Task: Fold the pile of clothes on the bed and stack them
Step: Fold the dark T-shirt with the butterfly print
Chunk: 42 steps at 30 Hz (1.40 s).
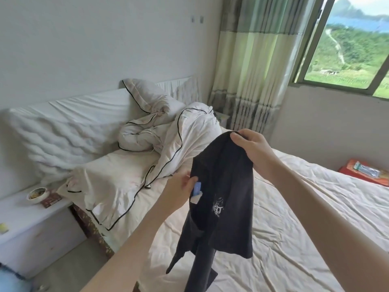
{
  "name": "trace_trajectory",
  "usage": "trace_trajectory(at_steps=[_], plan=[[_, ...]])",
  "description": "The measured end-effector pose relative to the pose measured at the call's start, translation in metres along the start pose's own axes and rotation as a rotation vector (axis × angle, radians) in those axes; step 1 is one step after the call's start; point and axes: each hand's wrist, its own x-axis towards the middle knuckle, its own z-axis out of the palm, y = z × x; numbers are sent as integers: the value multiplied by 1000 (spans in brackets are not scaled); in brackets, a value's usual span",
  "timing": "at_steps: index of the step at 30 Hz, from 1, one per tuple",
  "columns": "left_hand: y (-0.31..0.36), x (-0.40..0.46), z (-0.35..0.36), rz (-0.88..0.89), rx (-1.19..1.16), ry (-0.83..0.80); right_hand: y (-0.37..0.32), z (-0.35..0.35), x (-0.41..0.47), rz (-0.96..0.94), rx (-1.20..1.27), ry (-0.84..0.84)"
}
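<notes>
Dark garment (221,199), one only, hangs in the air over the near part of the bed (294,218), held up between two bare hands and drooping in loose folds with a small pale print on its front. At its upper edge the right hand (250,148) pinches the cloth with curled fingers; lower and to the left, the left hand (179,188) grips the garment's side beside a blue and white tag (197,191). This looks like the opening of a fold: the piece is lifted but not yet spread. Next it probably needs shaking out and laying flat on the bare sheet. No other clothes or finished stack are in view. Farther off, one crumpled white duvet (168,140) with black piping lies heaped at the head of the bed, against one white padded headboard (69,131). On one white nightstand (31,224) to the left stands one small bowl (36,195). One window (347,49) with a green-striped curtain (252,60) is beyond.
</notes>
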Motion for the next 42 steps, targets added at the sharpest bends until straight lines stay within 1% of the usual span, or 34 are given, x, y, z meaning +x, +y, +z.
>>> trace_trajectory(at_steps=[2, 3, 6, 8, 11, 13, 15, 17, 19, 21, 25, 28, 29, 32, 34, 36, 39, 42], plan=[[9, 7, -16, -6, -123, -34, 14, -9, -5, 23, -65, 37], [16, 12, -25, -3, -138, -75, 22, -15, -8, 60, -79, 13], [40, 29, -42, 71, -16, -270, 44, -30, -19, 201, -109, -178], [55, 37, -44, 123, 38, -340, 55, -32, -26, 247, -159, -264], [71, 45, -41, 182, 65, -383, 58, -25, -30, 241, -132, -331], [75, 49, -38, 204, 51, -402, 55, -21, -29, 156, -148, -337], [75, 51, -35, 213, 25, -412, 50, -17, -26, 75, -135, -305], [68, 54, -33, 215, 24, -382, 45, -16, -22, 33, -73, -248], [53, 54, -32, 177, 7, -365, 37, -18, -16, -7, -48, -182], [30, 49, -32, 122, -5, -384, 28, -22, -7, -53, -87, -148], [-19, 36, -34, 4, 135, -379, 7, -34, 6, -87, -106, -79], [-31, 37, -40, -24, 223, -294, -4, -45, 11, -101, -137, -4], [-30, 40, -44, -39, 202, -257, -7, -50, 12, -114, -162, 23], [-25, 54, -60, -94, 22, -174, -10, -66, 14, -126, -225, 107], [-18, 62, -69, -97, -54, -155, -7, -76, 14, -114, -311, 147], [-8, 68, -72, -75, -113, -152, -2, -85, 14, -124, -426, 157], [5, 71, -67, -4, -97, -102, 5, -95, 13, -115, -545, 148], [19, 71, -68, 28, -209, -115, 13, -100, 10, -151, -696, 186]])
